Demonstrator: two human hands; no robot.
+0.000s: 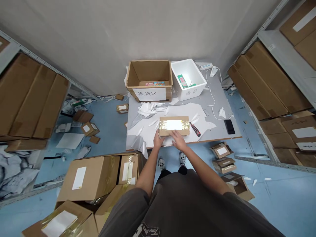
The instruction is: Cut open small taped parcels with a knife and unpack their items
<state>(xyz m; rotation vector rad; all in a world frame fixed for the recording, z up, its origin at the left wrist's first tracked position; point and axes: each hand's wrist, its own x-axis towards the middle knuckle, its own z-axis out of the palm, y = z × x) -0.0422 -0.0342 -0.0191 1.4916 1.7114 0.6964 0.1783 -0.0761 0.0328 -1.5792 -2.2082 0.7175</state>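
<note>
A small taped cardboard parcel (174, 125) with a white label lies near the front edge of the grey table (217, 131). My left hand (158, 140) grips its near left corner, fingers curled around the edge. My right hand (178, 139) lies flat on the parcel's near side, fingers stretched out. A red and black utility knife (195, 129) rests just right of the parcel. White paper scraps (150, 108) and a white sheet lie under and behind it.
An open cardboard box (149, 79) with a written label and a white foam box (189, 79) stand at the table's back. A black phone (229, 126) and white cable lie at right. Parcels (93, 177) litter the blue floor. Shelves of flat cartons flank both sides.
</note>
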